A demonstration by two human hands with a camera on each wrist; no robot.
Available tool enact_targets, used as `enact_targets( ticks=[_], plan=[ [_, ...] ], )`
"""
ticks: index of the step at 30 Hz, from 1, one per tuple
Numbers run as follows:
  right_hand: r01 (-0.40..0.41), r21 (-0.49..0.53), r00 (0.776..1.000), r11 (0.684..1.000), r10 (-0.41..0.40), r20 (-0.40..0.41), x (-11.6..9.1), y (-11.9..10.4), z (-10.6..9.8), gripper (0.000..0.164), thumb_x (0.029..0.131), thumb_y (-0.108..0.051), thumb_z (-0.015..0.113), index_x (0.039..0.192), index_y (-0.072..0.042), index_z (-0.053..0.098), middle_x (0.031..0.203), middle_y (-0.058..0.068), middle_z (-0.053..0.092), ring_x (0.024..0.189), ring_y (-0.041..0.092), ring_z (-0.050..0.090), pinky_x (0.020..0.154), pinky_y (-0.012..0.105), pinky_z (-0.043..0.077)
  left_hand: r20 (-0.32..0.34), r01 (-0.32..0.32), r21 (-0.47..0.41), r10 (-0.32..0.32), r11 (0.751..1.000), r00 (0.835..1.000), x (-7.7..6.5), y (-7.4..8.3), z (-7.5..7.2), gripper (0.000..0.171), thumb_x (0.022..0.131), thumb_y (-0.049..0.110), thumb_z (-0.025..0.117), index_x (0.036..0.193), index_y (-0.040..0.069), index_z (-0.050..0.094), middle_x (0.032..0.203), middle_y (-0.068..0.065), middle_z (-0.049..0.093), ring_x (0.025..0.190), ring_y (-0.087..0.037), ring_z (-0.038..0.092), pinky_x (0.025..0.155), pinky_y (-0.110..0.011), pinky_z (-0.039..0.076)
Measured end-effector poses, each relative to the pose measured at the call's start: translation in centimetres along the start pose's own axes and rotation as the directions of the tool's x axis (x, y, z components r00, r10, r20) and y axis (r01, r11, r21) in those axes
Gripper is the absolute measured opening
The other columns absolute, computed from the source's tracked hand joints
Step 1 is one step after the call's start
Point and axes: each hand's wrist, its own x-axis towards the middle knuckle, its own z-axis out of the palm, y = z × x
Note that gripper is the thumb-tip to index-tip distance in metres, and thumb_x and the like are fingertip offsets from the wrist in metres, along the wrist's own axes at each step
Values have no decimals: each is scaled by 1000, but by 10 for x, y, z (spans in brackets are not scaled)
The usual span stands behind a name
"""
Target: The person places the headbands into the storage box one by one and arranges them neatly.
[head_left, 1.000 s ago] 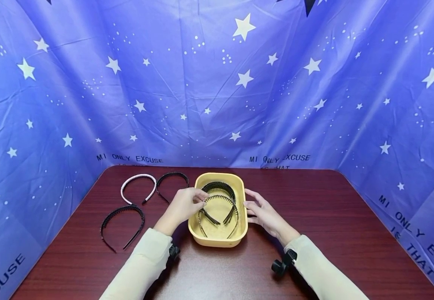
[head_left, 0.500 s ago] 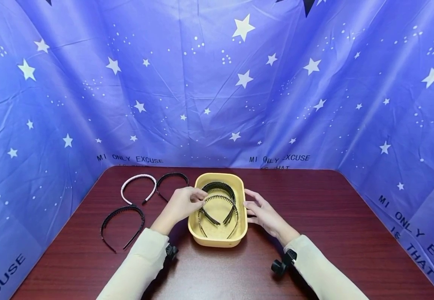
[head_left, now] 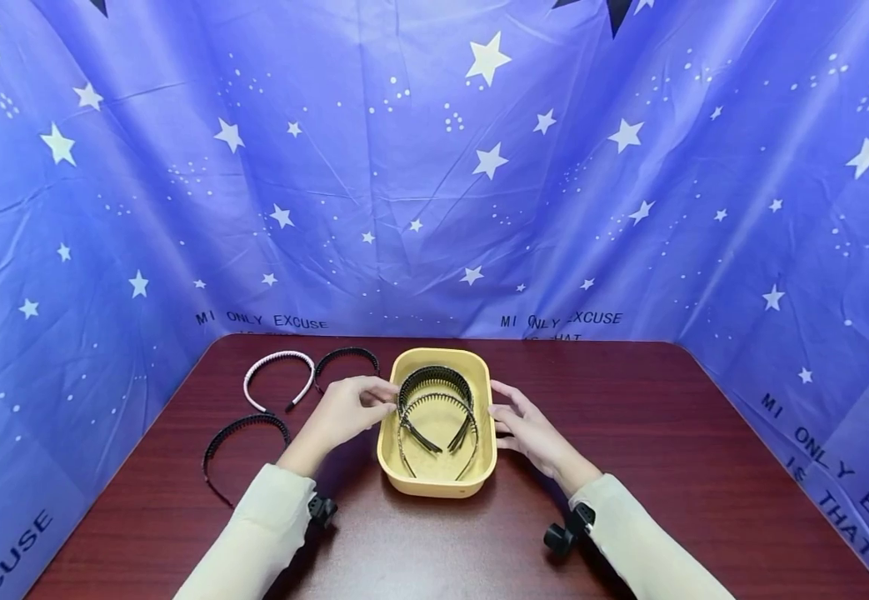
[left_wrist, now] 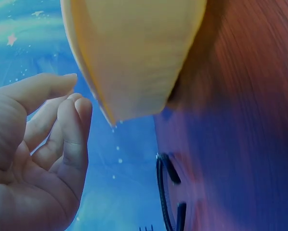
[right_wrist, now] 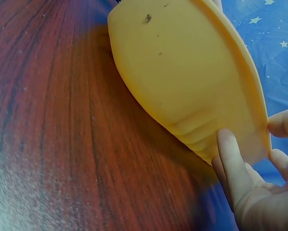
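Note:
A yellow plastic tub [head_left: 385, 458] stands on the table with toothed headbands inside. A wide black headband [head_left: 435, 375] lies toward its back, overlapped by a thin dark headband [head_left: 474, 454] nearer the front. My left hand [head_left: 340, 417] is at the tub's left rim, fingers loosely bent; in the left wrist view this hand [left_wrist: 43, 154] holds nothing and stays apart from the tub wall [left_wrist: 134, 57]. On the other side, my right hand [head_left: 535, 437] rests spread fingers against the tub's right wall, seen also in the right wrist view, where the hand [right_wrist: 259, 197] touches the tub [right_wrist: 182, 72].
Left of the tub lie a white headband [head_left: 278, 355], a black headband [head_left: 347, 351] behind my left hand, and another black headband [head_left: 232, 427] nearer, partly covered by my left arm. Blue star-printed cloth [head_left: 434, 167] hangs around the back and sides of the dark red table [head_left: 629, 400].
My left hand has drawn back leftward from over the headbands to the tub's left rim. The headbands in the tub stay where they were; my right hand keeps its place.

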Motion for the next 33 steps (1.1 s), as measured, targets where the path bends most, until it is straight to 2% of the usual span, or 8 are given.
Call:
enact_targets(
  ticks=[4, 10, 15, 23, 28, 33],
  plan=[
    [6, -8, 1000, 1000, -6, 6, 0, -1, -1, 58, 104, -14, 51, 156, -8, 25, 137, 31, 51, 110, 32, 63, 86, 45, 55, -14, 4, 5, -4, 1000, 1000, -4, -5, -8, 21, 86, 8, 77, 107, 6, 76, 90, 1, 73, 78, -13, 68, 59, -26, 56],
    [19, -14, 999, 1000, -18, 29, -1, -3, 0, 59, 105, -14, 50, 157, -5, 22, 137, 33, 50, 113, 34, 62, 88, 46, 55, -41, -8, 90, 12, 996, 999, -9, -13, -19, 22, 85, 10, 77, 107, 10, 77, 90, 4, 74, 79, -12, 67, 69, -29, 54],
    [9, -5, 1000, 1000, -9, 19, -1, -2, 0, 60, 104, -13, 50, 157, -6, 22, 135, 32, 51, 112, 32, 62, 88, 46, 55, -53, 4, 101, 2, 995, 999, -15, -18, -30, 21, 85, 10, 77, 106, 12, 76, 92, 1, 75, 81, -12, 69, 73, -31, 55],
    [13, -5, 1000, 1000, -13, 7, 1, -2, -1, 58, 104, -13, 50, 156, -8, 25, 136, 31, 51, 110, 32, 63, 87, 47, 55, -101, 42, 144, -28, 989, 994, -30, -29, -53, 20, 86, 10, 77, 105, 14, 77, 89, 6, 74, 79, -11, 68, 72, -31, 55],
    [17, -3, 1000, 1000, -17, 25, 0, -1, -1, 60, 105, -14, 51, 157, -5, 22, 139, 33, 48, 112, 33, 62, 88, 47, 55, -119, 67, 191, -45, 979, 992, -41, -39, -67, 20, 87, 11, 77, 106, 12, 76, 88, 5, 74, 79, -12, 68, 73, -32, 54],
    [8, -2, 1000, 1000, -8, 10, 0, -1, -1, 59, 104, -13, 51, 156, -7, 24, 137, 31, 50, 111, 32, 63, 87, 46, 55, -143, 88, 216, -57, 972, 988, -50, -46, -79, 20, 86, 11, 77, 106, 12, 77, 88, 4, 74, 77, -12, 68, 70, -32, 53]
  ],
)
